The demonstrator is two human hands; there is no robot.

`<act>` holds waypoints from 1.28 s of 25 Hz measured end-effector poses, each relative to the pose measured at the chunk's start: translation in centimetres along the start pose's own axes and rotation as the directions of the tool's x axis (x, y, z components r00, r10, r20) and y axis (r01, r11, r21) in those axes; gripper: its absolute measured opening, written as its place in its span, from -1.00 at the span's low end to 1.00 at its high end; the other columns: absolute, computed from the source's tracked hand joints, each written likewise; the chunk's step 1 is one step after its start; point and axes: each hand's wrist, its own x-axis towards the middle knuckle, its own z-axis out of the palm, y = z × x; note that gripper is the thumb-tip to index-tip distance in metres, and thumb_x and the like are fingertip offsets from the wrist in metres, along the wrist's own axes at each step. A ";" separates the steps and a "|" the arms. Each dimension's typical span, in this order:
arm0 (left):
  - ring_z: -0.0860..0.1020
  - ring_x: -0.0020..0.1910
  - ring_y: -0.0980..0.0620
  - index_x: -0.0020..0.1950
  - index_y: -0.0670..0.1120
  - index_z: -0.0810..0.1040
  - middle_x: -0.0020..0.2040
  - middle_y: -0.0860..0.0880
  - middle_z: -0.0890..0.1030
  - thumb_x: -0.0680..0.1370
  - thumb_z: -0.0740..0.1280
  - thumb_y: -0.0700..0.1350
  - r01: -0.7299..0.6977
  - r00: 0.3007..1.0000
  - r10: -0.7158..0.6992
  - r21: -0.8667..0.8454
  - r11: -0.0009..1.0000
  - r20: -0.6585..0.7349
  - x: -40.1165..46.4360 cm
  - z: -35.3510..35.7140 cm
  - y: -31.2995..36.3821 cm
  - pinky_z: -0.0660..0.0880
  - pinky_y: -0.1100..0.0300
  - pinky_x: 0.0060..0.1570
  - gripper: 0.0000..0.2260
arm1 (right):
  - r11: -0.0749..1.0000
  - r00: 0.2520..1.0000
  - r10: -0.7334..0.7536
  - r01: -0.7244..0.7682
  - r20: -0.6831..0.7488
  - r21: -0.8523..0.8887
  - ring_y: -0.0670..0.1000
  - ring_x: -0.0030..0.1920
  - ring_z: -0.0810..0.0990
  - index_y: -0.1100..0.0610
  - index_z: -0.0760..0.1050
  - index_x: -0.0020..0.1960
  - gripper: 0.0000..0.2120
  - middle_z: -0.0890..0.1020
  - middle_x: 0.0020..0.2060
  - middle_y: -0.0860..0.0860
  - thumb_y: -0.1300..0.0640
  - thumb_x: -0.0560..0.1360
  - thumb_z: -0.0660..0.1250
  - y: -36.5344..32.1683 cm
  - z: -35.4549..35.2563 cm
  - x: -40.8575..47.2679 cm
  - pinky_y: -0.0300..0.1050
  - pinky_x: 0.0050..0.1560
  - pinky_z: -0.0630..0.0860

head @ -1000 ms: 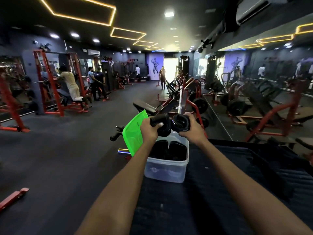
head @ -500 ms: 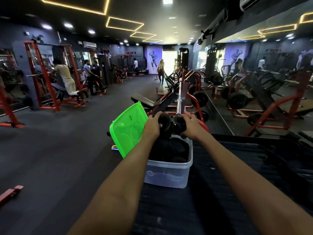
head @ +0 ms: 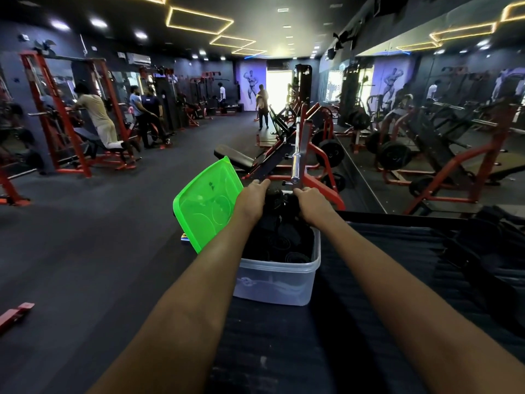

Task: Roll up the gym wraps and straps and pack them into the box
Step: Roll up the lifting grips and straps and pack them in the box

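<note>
A dark gym hall with a black rubber floor point(head: 93, 251) and dark walls. Yellow angular light strips point(head: 199, 21) cross the black ceiling from eleven to one o'clock. Red racks point(head: 65, 115) stand at ten o'clock (people beside them). A bright doorway point(head: 277, 89) glows at twelve. A mirror wall point(head: 440, 109) runs at two o'clock, red plate-loaded machines point(head: 318, 143) before it.
</note>
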 end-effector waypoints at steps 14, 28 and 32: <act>0.19 0.46 -0.12 0.51 -0.08 0.10 0.49 -0.16 0.21 0.60 0.14 0.00 0.074 0.849 -0.227 0.317 0.945 0.478 0.4 2.6 -0.2 0.19 0.11 0.40 -0.49 | 0.995 0.985 0.091 -0.084 0.150 -0.053 0.18 0.29 0.45 0.26 0.45 0.29 -0.67 0.46 0.28 0.19 0.23 0.55 0.19 -1.0 -0.2 1.1 0.00 0.27 0.42; 0.45 0.28 -0.19 0.36 -0.21 0.40 0.32 -0.24 0.47 0.55 0.25 -0.05 0.332 0.921 -0.269 -0.208 0.920 0.281 -5.5 -2.7 2.4 0.38 0.07 0.26 -0.58 | 0.954 0.993 0.075 -0.044 -0.093 0.298 0.21 0.26 0.43 0.26 0.46 0.25 -0.63 0.45 0.26 0.19 0.25 0.45 0.25 -3.3 -0.4 -7.5 0.06 0.27 0.38; 0.41 0.31 -0.19 0.34 -0.19 0.37 0.36 -0.17 0.39 0.58 0.19 0.02 0.285 0.888 -0.285 0.055 0.957 0.362 -10.1 -3.5 3.7 0.33 -0.08 0.31 -0.59 | 0.952 0.998 0.065 -0.070 0.027 0.296 0.24 0.19 0.47 0.31 0.45 0.21 -0.67 0.46 0.21 0.25 0.30 0.45 0.25 -3.8 -1.2 -9.4 0.03 0.24 0.40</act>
